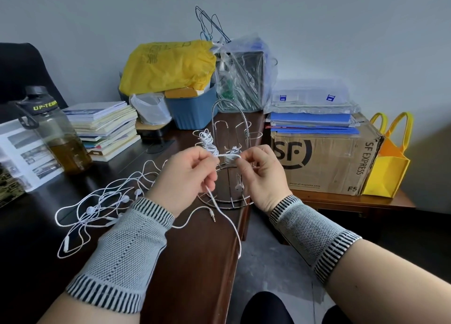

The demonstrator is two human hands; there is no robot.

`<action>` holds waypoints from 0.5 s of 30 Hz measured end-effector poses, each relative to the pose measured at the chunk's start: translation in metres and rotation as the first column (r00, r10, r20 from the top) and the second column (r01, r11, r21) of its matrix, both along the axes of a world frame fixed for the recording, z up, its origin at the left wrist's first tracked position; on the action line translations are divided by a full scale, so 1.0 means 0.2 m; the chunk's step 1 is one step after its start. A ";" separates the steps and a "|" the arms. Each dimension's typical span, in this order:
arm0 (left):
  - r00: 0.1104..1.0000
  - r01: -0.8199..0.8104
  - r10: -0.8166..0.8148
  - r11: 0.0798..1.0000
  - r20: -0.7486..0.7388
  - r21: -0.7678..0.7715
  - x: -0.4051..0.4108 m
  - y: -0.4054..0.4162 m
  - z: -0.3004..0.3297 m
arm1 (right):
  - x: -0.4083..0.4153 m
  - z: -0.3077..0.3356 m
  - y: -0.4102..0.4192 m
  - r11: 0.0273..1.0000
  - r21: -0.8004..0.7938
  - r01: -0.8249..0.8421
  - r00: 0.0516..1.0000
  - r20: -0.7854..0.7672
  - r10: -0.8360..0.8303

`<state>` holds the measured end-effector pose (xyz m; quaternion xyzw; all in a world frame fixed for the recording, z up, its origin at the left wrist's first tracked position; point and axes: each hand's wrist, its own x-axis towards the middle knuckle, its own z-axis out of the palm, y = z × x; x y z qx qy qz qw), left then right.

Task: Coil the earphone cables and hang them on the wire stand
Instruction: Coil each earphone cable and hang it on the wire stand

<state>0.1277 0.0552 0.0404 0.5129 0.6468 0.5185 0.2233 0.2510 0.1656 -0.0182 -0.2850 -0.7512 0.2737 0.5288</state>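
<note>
Risk: coil springs loose. Left hand point(185, 177) and right hand point(262, 175) each pinch-grip earphone cable point(228, 156) before wire stand point(231, 138); dangling tail may snag tangled earphones point(102, 201) on desk point(192, 255).

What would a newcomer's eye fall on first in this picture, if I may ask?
Probably the two hands, left hand and right hand, pinching a white earphone cable taut between them at centre, before the wire stand. Then the yellow bag behind, and loose earphones tangled on the dark table at left.
</note>
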 end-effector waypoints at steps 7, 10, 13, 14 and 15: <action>0.960 -0.269 0.263 0.961 0.094 0.060 0.10 0.18 0.00 | -0.01 0.08 -0.05 0.944 -0.323 -0.062 0.988 -0.152 0.013; 0.944 -0.331 0.330 0.944 0.022 0.005 0.11 0.22 0.00 | -0.03 0.11 -0.04 0.904 -0.424 -0.053 0.982 -0.184 -0.029; 0.938 -0.344 0.345 0.937 0.009 -0.066 0.10 0.23 -0.02 | -0.05 0.12 -0.01 0.896 -0.442 0.042 0.988 -0.114 -0.103; 0.937 -0.346 0.348 0.935 0.015 -0.084 0.09 0.23 -0.03 | -0.06 0.13 0.00 0.892 -0.449 0.061 0.988 -0.102 -0.119; 0.936 -0.346 0.350 0.933 0.023 -0.098 0.09 0.23 -0.03 | -0.07 0.14 0.01 0.886 -0.456 0.077 0.987 -0.089 -0.132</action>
